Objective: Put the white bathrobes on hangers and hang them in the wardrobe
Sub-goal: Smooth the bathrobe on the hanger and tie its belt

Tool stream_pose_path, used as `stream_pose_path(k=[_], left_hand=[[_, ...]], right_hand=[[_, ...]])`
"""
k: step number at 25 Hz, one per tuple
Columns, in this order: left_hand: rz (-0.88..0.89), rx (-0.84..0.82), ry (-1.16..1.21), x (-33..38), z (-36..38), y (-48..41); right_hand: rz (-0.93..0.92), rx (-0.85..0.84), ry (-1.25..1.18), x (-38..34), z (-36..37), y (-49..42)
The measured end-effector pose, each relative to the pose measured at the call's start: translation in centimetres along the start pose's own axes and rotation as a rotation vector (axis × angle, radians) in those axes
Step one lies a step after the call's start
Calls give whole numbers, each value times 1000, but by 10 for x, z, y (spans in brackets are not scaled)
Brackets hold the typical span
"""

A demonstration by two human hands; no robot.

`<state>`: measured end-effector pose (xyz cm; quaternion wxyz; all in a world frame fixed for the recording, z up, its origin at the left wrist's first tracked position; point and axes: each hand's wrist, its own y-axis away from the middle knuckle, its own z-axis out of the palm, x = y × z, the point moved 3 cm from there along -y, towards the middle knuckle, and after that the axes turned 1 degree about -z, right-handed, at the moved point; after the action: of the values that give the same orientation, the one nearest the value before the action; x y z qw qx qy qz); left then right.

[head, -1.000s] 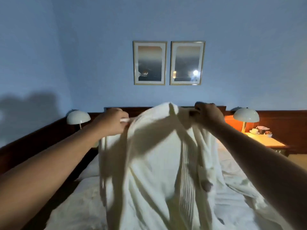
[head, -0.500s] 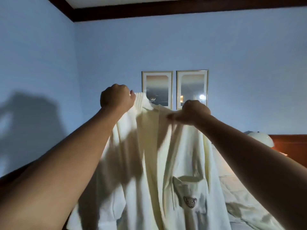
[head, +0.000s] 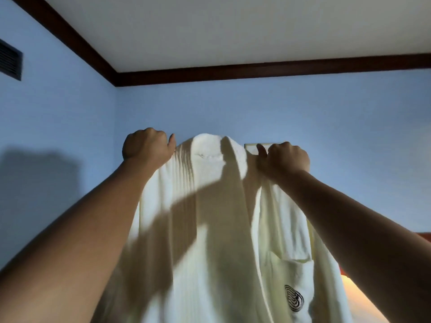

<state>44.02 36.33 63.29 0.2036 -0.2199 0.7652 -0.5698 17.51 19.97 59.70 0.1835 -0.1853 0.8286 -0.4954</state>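
Bathrobe (head: 217, 229): hem and lower skirt cut off by bottom edge; its left side hidden behind left forearm.
Left grip (head: 147, 148) and right grip (head: 285, 158): fingertips curled out of sight into collar fabric, exact hold points not visible.
Both forearms cut off at bottom corners.
Picture frame (head: 250, 147): mostly hidden behind robe and right grip; only top strip showed.
Wall vent (head: 10, 59): cut by left edge.
Warm lit patch (head: 349, 290), lower right: partly behind right forearm, source could not be told.
Pocket emblem (head: 294, 301): too small to read.
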Motion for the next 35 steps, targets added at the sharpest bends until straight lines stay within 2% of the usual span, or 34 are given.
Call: stream_pose_path(k=[5,9,12,14,15,16,18,20,23,27,28,30,33,34,35], left_hand=[[-18,136,-37,-14,-39,-43],[29,306,-75,-14,-85,-82],[52,431,-92,-16,-120,-103],[-15,417,-89,-23,-126,-110],[-50,396,-69,-27,-122,-107],[-76,360,-34,-29,-113,-100],[-90,237,75,-33,-80,-65],[-126,32,173,-38,-32,-9],[-118,-344,279,-37,50,112],[88,-908,466,-31,127,277],[66,-975,522,-36,139,315],[-28,-986,652,-48,159,382],[-253,-1004,720,-59,168,476],[-319,-990,714,-58,167,502],[-384,-957,713,-56,165,522]], right_hand=[[-185,111,141,-21,-54,-45],[-206,242,224,-33,-116,-87],[-190,365,186,-26,-155,-106],[-202,418,114,-21,-160,-109],[-183,392,34,-17,-154,-106],[-144,312,-72,-12,-139,-101],[-51,33,-305,0,-91,-76],[12,-217,-444,11,-32,-32],[78,-490,-458,25,79,65],[158,-722,-387,44,198,194],[199,-784,-399,51,213,220],[223,-964,-501,63,237,268],[-46,-1366,-475,78,262,334],[-128,-1414,-393,82,269,353],[-154,-1357,-361,88,279,366]])
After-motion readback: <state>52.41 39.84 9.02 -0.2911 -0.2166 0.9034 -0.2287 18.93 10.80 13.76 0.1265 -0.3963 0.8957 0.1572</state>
